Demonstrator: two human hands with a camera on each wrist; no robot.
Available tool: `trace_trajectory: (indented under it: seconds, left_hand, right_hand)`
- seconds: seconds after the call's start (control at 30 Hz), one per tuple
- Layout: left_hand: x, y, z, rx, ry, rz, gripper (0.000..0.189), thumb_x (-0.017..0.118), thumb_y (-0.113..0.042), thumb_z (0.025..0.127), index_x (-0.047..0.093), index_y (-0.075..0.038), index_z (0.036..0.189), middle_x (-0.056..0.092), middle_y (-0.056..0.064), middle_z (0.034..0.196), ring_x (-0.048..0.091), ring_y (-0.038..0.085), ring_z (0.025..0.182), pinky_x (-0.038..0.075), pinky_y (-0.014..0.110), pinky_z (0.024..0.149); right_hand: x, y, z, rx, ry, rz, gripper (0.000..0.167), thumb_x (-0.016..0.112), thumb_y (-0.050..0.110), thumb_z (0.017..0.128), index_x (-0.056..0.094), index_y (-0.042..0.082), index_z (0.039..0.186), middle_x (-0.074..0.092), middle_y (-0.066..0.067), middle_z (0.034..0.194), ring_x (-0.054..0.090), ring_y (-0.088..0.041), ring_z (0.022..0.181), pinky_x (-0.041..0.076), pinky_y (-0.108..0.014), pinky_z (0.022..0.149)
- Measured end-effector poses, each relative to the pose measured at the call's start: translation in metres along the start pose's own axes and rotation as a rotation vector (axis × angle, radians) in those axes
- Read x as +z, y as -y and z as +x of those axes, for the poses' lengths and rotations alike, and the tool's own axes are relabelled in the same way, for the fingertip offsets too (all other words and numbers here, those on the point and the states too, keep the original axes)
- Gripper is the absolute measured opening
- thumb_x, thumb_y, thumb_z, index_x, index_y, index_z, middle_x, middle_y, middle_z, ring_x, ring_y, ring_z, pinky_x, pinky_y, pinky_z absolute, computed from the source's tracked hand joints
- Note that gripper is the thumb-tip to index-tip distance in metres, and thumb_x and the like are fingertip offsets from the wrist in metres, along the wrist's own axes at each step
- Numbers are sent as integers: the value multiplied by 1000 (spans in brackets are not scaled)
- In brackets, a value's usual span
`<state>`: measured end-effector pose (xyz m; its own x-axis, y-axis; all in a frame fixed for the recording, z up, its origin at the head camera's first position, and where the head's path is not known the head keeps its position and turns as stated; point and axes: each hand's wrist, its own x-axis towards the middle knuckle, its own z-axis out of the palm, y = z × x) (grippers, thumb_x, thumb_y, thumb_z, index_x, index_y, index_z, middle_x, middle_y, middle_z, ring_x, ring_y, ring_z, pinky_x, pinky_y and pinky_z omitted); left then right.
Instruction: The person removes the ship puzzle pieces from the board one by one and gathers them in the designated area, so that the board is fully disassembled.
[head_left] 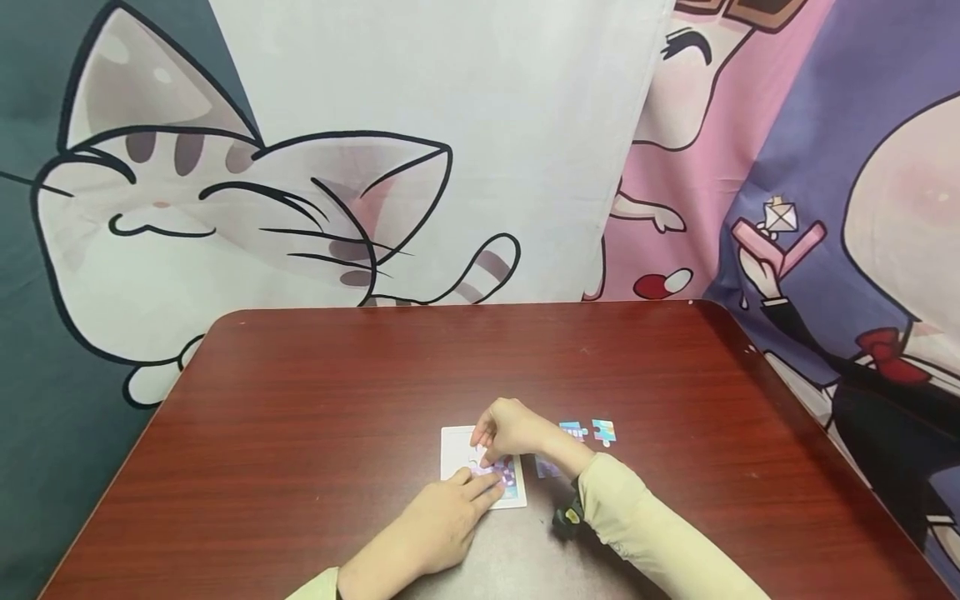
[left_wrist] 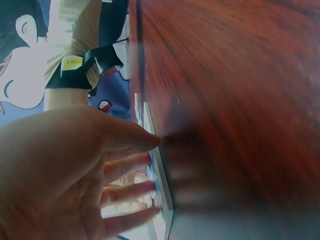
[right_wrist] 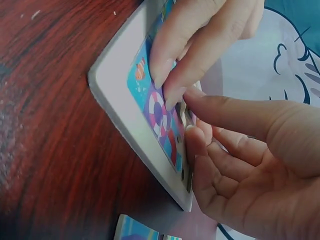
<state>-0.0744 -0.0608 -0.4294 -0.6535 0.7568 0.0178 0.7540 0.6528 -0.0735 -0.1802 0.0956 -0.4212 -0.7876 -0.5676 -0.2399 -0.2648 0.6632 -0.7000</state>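
A jigsaw board (head_left: 453,450) with a white border lies on a reddish-brown table (head_left: 322,400), partly filled with colourful pieces. A person's left hand (head_left: 448,518) rests extended fingers on the picture. The right hand (head_left: 516,429) pinches a jigsaw piece (right_wrist: 185,118) between thumb and finger over the board. Loose pieces (head_left: 603,431) lie to the board's right. Behind hangs a cartoon-cat backdrop (head_left: 225,287).

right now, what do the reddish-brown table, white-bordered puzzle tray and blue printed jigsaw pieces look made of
Reddish-brown table: glossy wood or wood-look laminate, by streaked grain and reflection. White-bordered rectangular puzzle tray: probably smooth cardboard, by its thin greyish edge. Blue printed jigsaw pieces: likely cardboard, flat with interlocking cuts; finish unclear.
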Motion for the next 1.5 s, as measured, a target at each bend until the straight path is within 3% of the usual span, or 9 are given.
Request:
trace_trajectory:
  seconds: [0.17, 0.33, 0.47, 0.6, 0.9, 1.13, 1.37, 1.5]
  left_hand:
    - [-1, -6, -2, -37, 55, -2, 51, 55, -22, 87, 48, -15, 137, 47, -1, 140, 48, 18, 123, 45, 32, 99]
    - [4, -10, -8, -38, 42, 34, 54, 53, -23, 88, 42, -13, 141, 42, -1, 145, 46, 20, 125, 45, 34, 98]
    - [7, -10, -11, -23, 18, 45, 58, 55, -23, 86, 41, -12, 141, 41, 0, 145, 46, 22, 125, 44, 35, 100]
    - [8, -9, -10, -19, 37, 42, 61, 57, -22, 83, 40, -13, 142, 41, -1, 145, 45, 21, 126, 42, 35, 101]
    - [7, -7, -9, -34, 69, -19, 64, 58, -18, 83, 38, -14, 143, 37, -2, 148, 44, 22, 127, 43, 37, 101]
    - [5, -4, -8, -23, 68, -36, 62, 57, -19, 84, 39, -15, 143, 39, -3, 147, 45, 22, 124, 43, 35, 101]
    - [4, 6, -8, 2, 97, -178, 55, 50, -31, 94, 35, -16, 145, 34, -4, 149, 42, 16, 123, 44, 36, 98]
    - [3, 11, -8, 23, 100, -199, 56, 50, -32, 95, 34, -15, 146, 34, -4, 149, 40, 13, 120, 43, 35, 98]
  right_hand:
    - [-1, -2, -1, 16, 16, 55, 21, 81, -3, 61, 71, 5, 78, 64, 3, 66, 56, -6, 61, 50, -18, 59]
    - [-1, -8, -4, 13, 37, 106, 20, 80, 0, 65, 69, 6, 81, 64, 4, 69, 59, -8, 63, 51, -20, 59]
    - [-1, -15, -7, -79, 72, 83, 19, 74, 0, 72, 67, 7, 88, 66, 3, 73, 60, -6, 63, 52, -20, 58]
    - [1, -22, -11, -177, 73, 32, 24, 73, 2, 74, 65, 9, 96, 67, 4, 78, 59, -2, 64, 51, -18, 59]
    - [-2, -25, -19, -202, -103, 56, 24, 73, -1, 75, 66, 9, 96, 69, 0, 80, 61, -4, 67, 52, -19, 59]
    - [-6, -26, -25, -269, -136, 59, 21, 74, 9, 79, 67, 9, 99, 70, 0, 84, 63, -4, 74, 53, -19, 66]
    - [-12, -37, -34, -295, -152, 77, 17, 71, 14, 83, 66, 11, 98, 70, 3, 82, 62, -3, 71, 53, -21, 66]
    - [-16, -44, -41, -290, -173, 54, 16, 71, 15, 83, 65, 13, 98, 70, 5, 82, 61, -3, 70, 52, -21, 65]
